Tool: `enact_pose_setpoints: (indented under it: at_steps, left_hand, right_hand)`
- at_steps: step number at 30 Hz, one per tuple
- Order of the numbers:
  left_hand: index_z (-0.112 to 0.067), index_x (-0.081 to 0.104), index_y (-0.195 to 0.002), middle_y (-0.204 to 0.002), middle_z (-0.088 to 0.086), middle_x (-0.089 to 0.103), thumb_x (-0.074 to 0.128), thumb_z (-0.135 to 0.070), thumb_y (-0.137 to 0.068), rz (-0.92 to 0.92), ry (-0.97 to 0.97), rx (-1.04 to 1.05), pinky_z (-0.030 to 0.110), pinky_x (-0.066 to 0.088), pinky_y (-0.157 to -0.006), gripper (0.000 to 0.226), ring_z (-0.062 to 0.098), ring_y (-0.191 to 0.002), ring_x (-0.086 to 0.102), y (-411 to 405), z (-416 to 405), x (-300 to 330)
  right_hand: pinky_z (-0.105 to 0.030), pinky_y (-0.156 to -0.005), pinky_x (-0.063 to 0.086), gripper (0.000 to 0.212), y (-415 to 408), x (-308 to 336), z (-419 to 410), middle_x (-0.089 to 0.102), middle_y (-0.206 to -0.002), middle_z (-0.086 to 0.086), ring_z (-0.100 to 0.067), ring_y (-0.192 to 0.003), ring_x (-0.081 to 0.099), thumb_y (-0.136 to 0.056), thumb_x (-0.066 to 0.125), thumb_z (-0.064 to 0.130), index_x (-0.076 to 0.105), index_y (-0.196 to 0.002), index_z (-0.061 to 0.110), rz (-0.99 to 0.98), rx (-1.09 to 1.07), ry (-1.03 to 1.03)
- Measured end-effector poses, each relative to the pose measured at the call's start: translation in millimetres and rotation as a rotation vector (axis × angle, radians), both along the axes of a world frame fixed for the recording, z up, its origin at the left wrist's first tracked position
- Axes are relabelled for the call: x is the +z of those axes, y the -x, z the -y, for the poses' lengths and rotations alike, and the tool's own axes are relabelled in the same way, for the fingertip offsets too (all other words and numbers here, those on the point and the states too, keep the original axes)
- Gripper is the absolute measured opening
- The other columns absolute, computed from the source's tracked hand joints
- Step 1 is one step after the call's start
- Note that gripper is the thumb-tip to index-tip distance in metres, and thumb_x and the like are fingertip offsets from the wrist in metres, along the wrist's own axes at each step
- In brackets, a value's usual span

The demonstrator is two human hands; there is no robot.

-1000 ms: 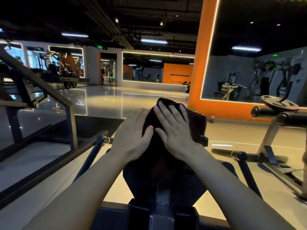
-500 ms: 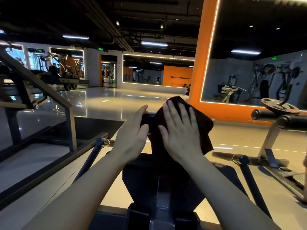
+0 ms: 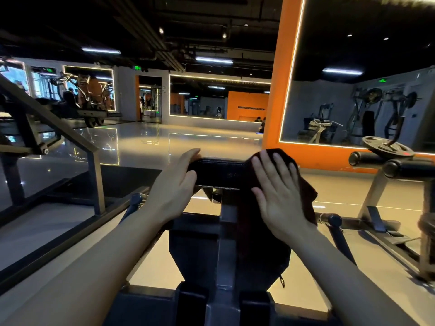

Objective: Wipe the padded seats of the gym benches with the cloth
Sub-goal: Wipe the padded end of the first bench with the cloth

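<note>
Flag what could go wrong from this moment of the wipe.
The dark brown cloth is only pressed flat by the right hand, and much of it hangs off the black padded bench pad, so it may slip off. The left hand holds the pad's left end, which may stay unwiped.

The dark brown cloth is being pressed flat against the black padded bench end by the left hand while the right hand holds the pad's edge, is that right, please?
Not quite: the hands are swapped. In the head view the right hand presses the dark brown cloth flat against the black padded bench end, while the left hand holds the pad's edge.
</note>
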State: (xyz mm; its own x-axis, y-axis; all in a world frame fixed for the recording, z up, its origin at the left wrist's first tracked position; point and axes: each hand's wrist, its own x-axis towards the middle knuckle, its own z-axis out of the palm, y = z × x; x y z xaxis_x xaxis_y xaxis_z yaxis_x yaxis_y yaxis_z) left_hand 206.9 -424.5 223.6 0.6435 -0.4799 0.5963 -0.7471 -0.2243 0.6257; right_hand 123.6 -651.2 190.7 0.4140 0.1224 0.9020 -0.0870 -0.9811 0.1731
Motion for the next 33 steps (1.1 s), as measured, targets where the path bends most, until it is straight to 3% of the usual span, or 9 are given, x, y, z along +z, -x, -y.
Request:
enact_pose_setpoints:
  at_steps: [5, 10, 14, 17, 20, 24, 27, 29, 33]
  left_hand:
    - [-0.031, 0.030, -0.146, -0.141, 0.002, 0.045, 0.031, -0.037, -0.086, 0.002, 0.017, 0.003, 0.050, 0.048, -0.096, 0.061, 0.016, -0.116, 0.045, -5.1, 1.9, -1.1]
    - [-0.031, 0.039, -0.142, -0.134, 0.000, 0.052, 0.034, -0.039, -0.085, 0.025, 0.065, 0.038, 0.048, 0.047, -0.096, 0.057, 0.018, -0.116, 0.052, -7.7, 6.0, -3.2]
    - [-0.032, 0.041, -0.140, -0.129, 0.000, 0.057, 0.033, -0.043, -0.088, 0.026, 0.071, 0.066, 0.043, 0.043, -0.100, 0.054, 0.016, -0.117, 0.052, -9.1, 3.3, -1.2]
    - [-0.029, 0.043, -0.140, -0.126, 0.002, 0.057, 0.031, -0.043, -0.089, 0.050, 0.060, 0.088, 0.039, 0.043, -0.098, 0.054, 0.018, -0.116, 0.051, -6.7, 3.6, -1.7]
    - [-0.027, 0.041, -0.141, -0.128, 0.001, 0.054, 0.029, -0.043, -0.088, 0.036, 0.049, 0.082, 0.033, 0.043, -0.094, 0.057, 0.016, -0.115, 0.048, -3.6, 3.5, -0.7]
    - [-0.028, 0.040, -0.141, -0.124, -0.006, 0.049, 0.029, -0.042, -0.086, -0.020, 0.091, 0.034, 0.046, 0.049, -0.093, 0.057, 0.017, -0.114, 0.048, -3.9, 5.1, -0.2]
    - [-0.031, 0.040, -0.140, -0.133, 0.000, 0.051, 0.031, -0.043, -0.086, -0.040, 0.119, 0.025, 0.046, 0.050, -0.093, 0.055, 0.016, -0.116, 0.050, -4.5, 8.3, -3.0]
    - [-0.030, 0.042, -0.140, -0.133, 0.002, 0.052, 0.031, -0.041, -0.087, -0.022, 0.120, 0.033, 0.047, 0.047, -0.097, 0.055, 0.017, -0.117, 0.050, -4.6, 8.6, -2.9]
    - [-0.027, 0.043, -0.141, -0.134, 0.004, 0.053, 0.031, -0.038, -0.090, 0.078, 0.037, 0.085, 0.049, 0.040, -0.103, 0.054, 0.020, -0.124, 0.048, -6.8, 3.4, -2.7]
  right_hand:
    - [-0.043, -0.119, 0.010, 0.061, 12.9, -26.8, -14.2, 0.020, -0.161, -0.011, -0.031, -0.146, 0.018, -0.098, 0.034, 0.032, 0.023, -0.154, 0.009, -0.132, -0.146, 0.029]
    - [-0.043, -0.116, 0.018, 0.060, -24.8, -10.7, -57.7, 0.021, -0.162, -0.003, -0.025, -0.143, 0.027, -0.096, 0.030, 0.035, 0.026, -0.154, 0.018, -0.241, -0.103, 0.225]
    - [-0.041, -0.114, 0.021, 0.059, -32.8, 2.1, -66.7, 0.030, -0.158, -0.002, -0.022, -0.142, 0.029, -0.095, 0.030, 0.037, 0.035, -0.150, 0.017, -0.265, -0.061, 0.251]
    - [-0.042, -0.115, 0.031, 0.059, -8.7, -5.2, -38.3, 0.025, -0.160, 0.003, -0.018, -0.143, 0.027, -0.098, 0.030, 0.040, 0.028, -0.154, 0.021, -0.348, -0.061, 0.250]
    - [-0.037, -0.116, 0.021, 0.059, 20.1, -15.0, -11.1, 0.025, -0.160, 0.004, -0.018, -0.144, 0.028, -0.099, 0.031, 0.041, 0.026, -0.154, 0.022, -0.377, -0.109, 0.210]
    - [-0.034, -0.120, 0.006, 0.059, 25.4, -17.0, -12.2, 0.025, -0.159, 0.001, -0.019, -0.146, 0.020, -0.098, 0.032, 0.040, 0.030, -0.153, 0.017, -0.372, -0.090, 0.132]
    - [-0.031, -0.121, 0.002, 0.061, 6.9, -5.0, -27.0, 0.013, -0.162, 0.005, -0.013, -0.149, 0.007, -0.099, 0.028, 0.041, 0.018, -0.156, 0.021, -0.430, -0.014, 0.152]
    - [-0.037, -0.122, 0.007, 0.062, -12.4, 5.2, -36.5, 0.009, -0.163, 0.007, -0.012, -0.149, 0.003, -0.098, 0.026, 0.041, 0.014, -0.156, 0.023, -0.459, 0.065, 0.175]
    - [-0.049, -0.119, 0.021, 0.061, -28.0, 8.1, -44.9, 0.016, -0.163, 0.003, -0.017, -0.148, 0.014, -0.097, 0.031, 0.039, 0.018, -0.154, 0.020, -0.436, 0.129, 0.192]
